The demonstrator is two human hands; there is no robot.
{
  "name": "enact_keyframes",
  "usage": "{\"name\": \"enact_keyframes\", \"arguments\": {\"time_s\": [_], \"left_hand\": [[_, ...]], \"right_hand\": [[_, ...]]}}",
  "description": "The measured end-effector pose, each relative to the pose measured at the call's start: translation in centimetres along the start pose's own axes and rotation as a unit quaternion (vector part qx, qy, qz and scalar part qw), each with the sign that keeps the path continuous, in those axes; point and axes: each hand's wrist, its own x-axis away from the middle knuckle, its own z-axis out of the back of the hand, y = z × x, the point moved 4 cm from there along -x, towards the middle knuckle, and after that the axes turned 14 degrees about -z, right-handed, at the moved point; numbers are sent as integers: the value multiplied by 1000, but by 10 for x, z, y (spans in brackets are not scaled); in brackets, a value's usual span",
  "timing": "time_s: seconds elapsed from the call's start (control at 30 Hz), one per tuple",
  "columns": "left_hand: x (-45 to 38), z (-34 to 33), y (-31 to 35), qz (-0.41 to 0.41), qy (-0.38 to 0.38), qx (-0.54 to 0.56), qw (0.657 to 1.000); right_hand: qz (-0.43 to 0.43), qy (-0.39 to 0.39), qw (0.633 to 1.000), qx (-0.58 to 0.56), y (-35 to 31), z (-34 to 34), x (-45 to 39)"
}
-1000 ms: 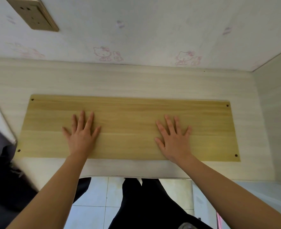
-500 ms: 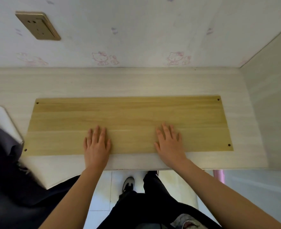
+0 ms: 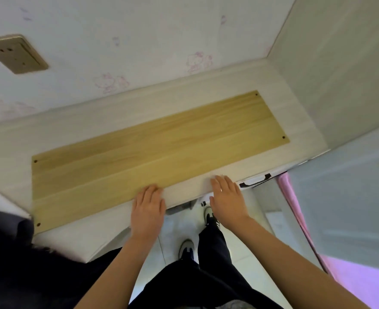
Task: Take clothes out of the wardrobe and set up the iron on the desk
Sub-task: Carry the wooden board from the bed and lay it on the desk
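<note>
Both hands slid back to desk (image 3: 206,101) edge | left hand (image 3: 148,208), right hand (image 3: 227,197): fingers flat, holding nothing | board (image 3: 152,148) on desk

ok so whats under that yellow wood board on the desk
The yellow wood board lies flat on the pale desk, which shows all round it. Whatever sits between board and desktop is covered. The left hand touches its near edge.

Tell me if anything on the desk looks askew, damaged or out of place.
Nothing stands out. The board lies flat on the desk, undamaged, its edges running parallel to the desk's. The left hand and right hand are open at the front edge.
</note>
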Motion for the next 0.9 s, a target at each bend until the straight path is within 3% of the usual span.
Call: {"name": "enact_keyframes", "arguments": {"time_s": [0.43,0.9], "left_hand": [[13,-3,109,-214,-37,81,973],[74,-41,264,-394,-116,82,908]], "right_hand": [[-186,18,978,-89,75,-19,126],[-353,53,921,-157,182,-70,294]]}}
